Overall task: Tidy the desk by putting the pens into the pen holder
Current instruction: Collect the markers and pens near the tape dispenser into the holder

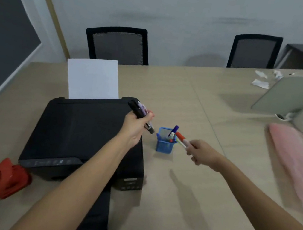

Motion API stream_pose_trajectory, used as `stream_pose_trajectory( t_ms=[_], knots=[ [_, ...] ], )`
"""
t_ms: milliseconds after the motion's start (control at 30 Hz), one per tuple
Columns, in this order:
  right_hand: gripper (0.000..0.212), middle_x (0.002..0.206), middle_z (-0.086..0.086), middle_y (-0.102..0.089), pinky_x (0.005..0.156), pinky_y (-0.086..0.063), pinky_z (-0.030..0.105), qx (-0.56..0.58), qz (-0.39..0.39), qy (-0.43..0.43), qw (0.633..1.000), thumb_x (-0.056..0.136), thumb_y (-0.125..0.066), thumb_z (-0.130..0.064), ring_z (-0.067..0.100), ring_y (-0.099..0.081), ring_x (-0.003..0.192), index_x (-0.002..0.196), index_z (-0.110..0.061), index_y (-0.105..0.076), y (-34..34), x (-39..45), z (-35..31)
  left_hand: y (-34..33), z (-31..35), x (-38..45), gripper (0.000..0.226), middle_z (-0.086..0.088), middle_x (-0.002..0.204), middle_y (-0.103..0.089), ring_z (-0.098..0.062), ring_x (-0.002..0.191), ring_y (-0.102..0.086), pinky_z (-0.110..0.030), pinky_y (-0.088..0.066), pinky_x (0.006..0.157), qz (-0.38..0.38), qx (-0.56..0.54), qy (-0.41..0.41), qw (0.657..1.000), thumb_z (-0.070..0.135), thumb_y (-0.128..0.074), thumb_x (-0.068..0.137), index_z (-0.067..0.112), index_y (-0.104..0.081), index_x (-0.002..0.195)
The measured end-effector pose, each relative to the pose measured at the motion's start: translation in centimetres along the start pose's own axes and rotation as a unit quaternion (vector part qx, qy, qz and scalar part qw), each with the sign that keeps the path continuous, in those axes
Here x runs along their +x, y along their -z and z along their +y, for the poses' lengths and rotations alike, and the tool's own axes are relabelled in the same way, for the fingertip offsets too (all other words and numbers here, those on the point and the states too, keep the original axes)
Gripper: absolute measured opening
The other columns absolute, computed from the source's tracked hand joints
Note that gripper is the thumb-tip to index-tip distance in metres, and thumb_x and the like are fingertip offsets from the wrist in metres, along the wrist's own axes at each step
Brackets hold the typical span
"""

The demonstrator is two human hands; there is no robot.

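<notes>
A small blue mesh pen holder [164,146] stands on the wooden desk [182,208], right of the printer. A blue pen [174,130] and other pens stick out of it. My left hand [135,126] hovers left of the holder over the printer's corner, shut on a bundle of pens, black and purple ones [141,113]. My right hand [203,153] is just right of the holder, gripping a red-capped marker [181,138] along with a thinner pen; their tips point at the holder's rim.
A black printer [77,133] with white paper [92,78] fills the left of the desk. A red object [11,178] lies at front left, a pink cloth [296,166] at right, a monitor [295,93] behind it. Two black chairs [118,44] stand beyond.
</notes>
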State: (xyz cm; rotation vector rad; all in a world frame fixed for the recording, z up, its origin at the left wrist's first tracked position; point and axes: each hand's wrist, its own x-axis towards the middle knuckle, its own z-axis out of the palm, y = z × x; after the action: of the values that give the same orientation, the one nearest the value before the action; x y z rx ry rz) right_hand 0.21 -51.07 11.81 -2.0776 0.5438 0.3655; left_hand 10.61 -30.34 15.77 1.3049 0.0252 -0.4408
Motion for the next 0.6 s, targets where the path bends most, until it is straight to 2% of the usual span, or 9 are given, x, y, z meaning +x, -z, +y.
stream_pose_trajectory(
  t_ms=[133,267,367,433,533,600],
  knots=[
    [0.015,0.07,0.008,-0.045,0.051,-0.036,0.028,-0.083,-0.007,0.002,0.997,0.092,-0.047,-0.016,0.019,-0.042,0.057,0.083,-0.007,-0.055,3.7,4.6,1.1,-3.9,-3.2,5.0,0.006,-0.007,0.088,-0.063,-0.022,0.095,-0.058,-0.034,-0.045,0.084,0.078,0.065,-0.006,0.995,0.001,-0.065,0.086,0.006,-0.063,0.087],
    [0.018,0.064,0.008,-0.049,0.048,-0.038,0.026,-0.188,-0.043,0.006,0.981,0.091,-0.05,-0.017,0.022,-0.048,0.056,0.085,-0.006,-0.062,4.5,8.7,0.1,-5.3,-6.0,8.4,0.012,-0.009,0.091,-0.063,-0.021,0.089,-0.06,-0.03,-0.046,0.075,0.109,0.123,0.014,0.986,0.006,-0.068,0.086,0.002,-0.064,0.097],
    [0.017,0.069,0.01,-0.056,0.047,-0.039,0.023,-0.267,-0.075,0.004,0.961,0.088,-0.048,-0.012,0.026,-0.056,0.063,0.081,-0.006,-0.063,4.0,11.0,-1.0,-5.5,-7.5,10.6,0.024,-0.009,0.096,-0.066,-0.021,0.093,-0.062,-0.03,-0.046,0.078,0.113,0.168,0.027,0.979,0.012,-0.07,0.085,-0.002,-0.066,0.104],
    [0.018,0.075,0.011,-0.06,0.048,-0.038,0.023,-0.3,-0.084,-0.009,0.95,0.085,-0.048,-0.008,0.025,-0.057,0.066,0.084,-0.004,-0.065,3.8,12.3,-1.7,-5.8,-8.4,11.9,0.022,-0.007,0.098,-0.068,-0.02,0.094,-0.063,-0.031,-0.047,0.083,0.108,0.194,0.033,0.974,0.014,-0.07,0.085,0.001,-0.067,0.103],
    [0.01,0.083,0.014,-0.069,0.047,-0.04,0.024,-0.342,-0.101,-0.001,0.934,0.086,-0.056,-0.014,0.022,-0.056,0.053,0.082,-0.005,-0.06,3.5,13.9,-2.7,-6.0,-9.7,13.2,0.009,-0.007,0.099,-0.07,-0.022,0.097,-0.065,-0.035,-0.051,0.092,0.108,0.234,0.04,0.965,0.017,-0.069,0.086,0.013,-0.065,0.094],
    [0.02,0.075,0.01,-0.068,0.048,-0.045,0.024,-0.342,-0.108,0.002,0.933,0.087,-0.062,-0.023,0.019,-0.06,0.05,0.08,-0.008,-0.051,3.5,15.0,-3.1,-5.9,-10.2,13.9,0.009,-0.006,0.096,-0.069,-0.021,0.096,-0.064,-0.034,-0.05,0.09,0.104,0.233,0.036,0.966,0.019,-0.069,0.086,0.014,-0.065,0.093]
  ],
)
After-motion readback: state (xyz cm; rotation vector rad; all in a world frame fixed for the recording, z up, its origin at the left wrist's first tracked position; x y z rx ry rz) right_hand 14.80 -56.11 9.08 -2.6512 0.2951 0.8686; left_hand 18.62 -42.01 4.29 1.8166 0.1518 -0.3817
